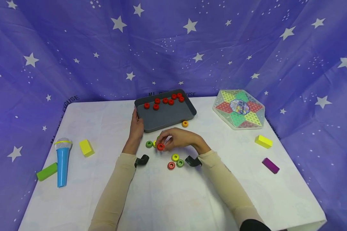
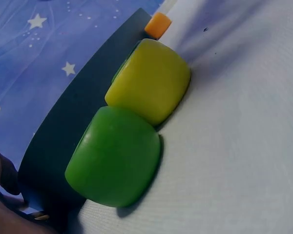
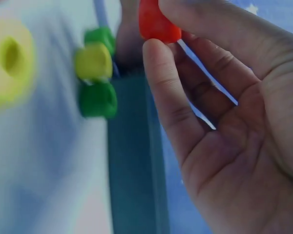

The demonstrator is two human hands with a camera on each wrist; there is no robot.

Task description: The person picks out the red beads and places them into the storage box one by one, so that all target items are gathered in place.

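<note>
We pinch red ring [image 1: 160, 147] in right hand [image 1: 177, 139], fingers [image 3: 168, 92] curled round it, just above desk [image 1: 167, 199] near loose green and yellow rings. Left hand [image 1: 136, 125] rests flat-fingered against gray tray [image 1: 167, 116] edge, likely steadying it. Tray holds only red rings [image 1: 165, 100], so colours look sorted.

Both forearms reach forward from bottom of head view, beige sleeves down to wrists, dark wrist-mounted camera on each. Left hand [image 1: 137, 125] extended farther, fingers straight, palm side resting against tray edge, wrist straight. Right hand [image 1: 177, 138] angled inward toward left, wrist bent, fingers curled, thumb and fingertips pinching red ring [image 1: 160, 147]. In right wrist view, thumb [image 3: 167, 92] points up, palm open to camera, ring [image 3: 156, 23] held at fingertips.
</note>
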